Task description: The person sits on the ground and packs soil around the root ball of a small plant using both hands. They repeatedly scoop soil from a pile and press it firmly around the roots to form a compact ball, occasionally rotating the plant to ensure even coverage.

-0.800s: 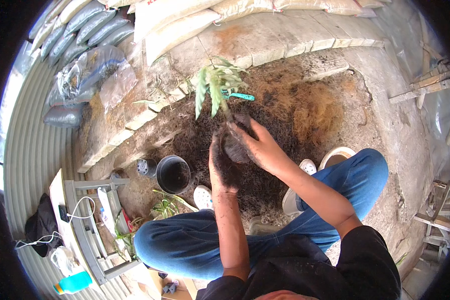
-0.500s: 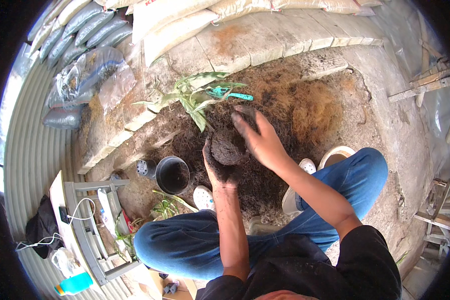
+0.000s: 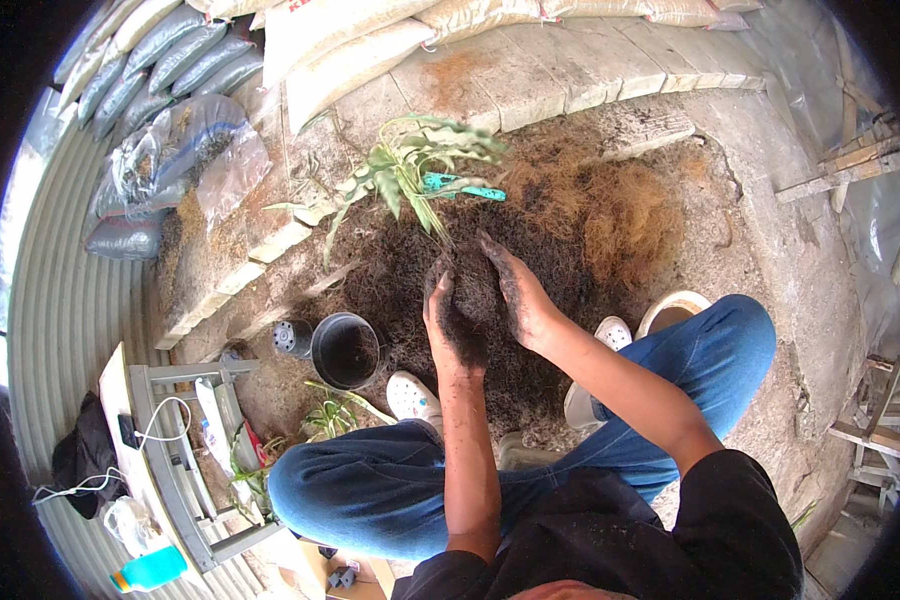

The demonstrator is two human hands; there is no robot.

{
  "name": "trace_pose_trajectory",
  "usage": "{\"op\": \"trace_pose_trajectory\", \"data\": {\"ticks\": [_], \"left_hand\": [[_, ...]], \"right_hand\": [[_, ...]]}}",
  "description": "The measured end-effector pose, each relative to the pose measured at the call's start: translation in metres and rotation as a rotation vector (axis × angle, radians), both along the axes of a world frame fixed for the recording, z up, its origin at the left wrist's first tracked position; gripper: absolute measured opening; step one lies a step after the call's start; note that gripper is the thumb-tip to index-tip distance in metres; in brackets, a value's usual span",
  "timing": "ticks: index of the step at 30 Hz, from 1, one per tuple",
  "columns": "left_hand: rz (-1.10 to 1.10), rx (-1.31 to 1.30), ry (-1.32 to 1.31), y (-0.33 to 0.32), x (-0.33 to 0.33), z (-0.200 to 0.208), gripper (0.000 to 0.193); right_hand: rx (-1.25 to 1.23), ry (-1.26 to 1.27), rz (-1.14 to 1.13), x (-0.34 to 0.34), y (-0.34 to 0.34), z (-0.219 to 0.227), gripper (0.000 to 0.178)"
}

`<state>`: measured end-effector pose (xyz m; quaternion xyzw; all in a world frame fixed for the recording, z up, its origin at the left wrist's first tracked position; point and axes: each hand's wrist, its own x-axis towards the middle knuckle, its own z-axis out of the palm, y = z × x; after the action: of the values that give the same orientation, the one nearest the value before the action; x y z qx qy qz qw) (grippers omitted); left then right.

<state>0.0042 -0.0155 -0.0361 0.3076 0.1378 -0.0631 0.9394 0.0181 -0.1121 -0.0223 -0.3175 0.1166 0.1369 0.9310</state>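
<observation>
A leafy plant with long, pale-patterned green leaves stands between my hands, its stems leaning up and to the left. Dark soil packs its root ball, which blends with the ground behind it. My left hand, smeared with soil, cups the ball from the left. On the opposite side my right hand curves its dirty fingers along it. Beyond the hands, partly behind the leaves, lies a turquoise hand trowel.
Loose dark soil and brown fibre cover the ground. To the left are a black pot and a smaller pot. A pale bowl sits by my right knee; a bench stands lower left. Filled sacks line the back.
The root ball has turned, so its rounded soil face no longer points up at me. The leaves have swung upward and right. My right hand has lowered from above the ball to its side.
</observation>
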Motion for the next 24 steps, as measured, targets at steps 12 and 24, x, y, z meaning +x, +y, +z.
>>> {"op": "trace_pose_trajectory", "data": {"ticks": [12,24], "left_hand": [[0.048,0.427,-0.129,0.000,-0.002,0.008,0.048],[0.239,0.729,-0.202,-0.015,-0.010,0.002,0.030]], "right_hand": [[0.182,0.118,0.042,0.001,-0.005,0.002,0.032],[-0.224,0.060,-0.099,-0.009,0.009,-0.026,0.027]]}}
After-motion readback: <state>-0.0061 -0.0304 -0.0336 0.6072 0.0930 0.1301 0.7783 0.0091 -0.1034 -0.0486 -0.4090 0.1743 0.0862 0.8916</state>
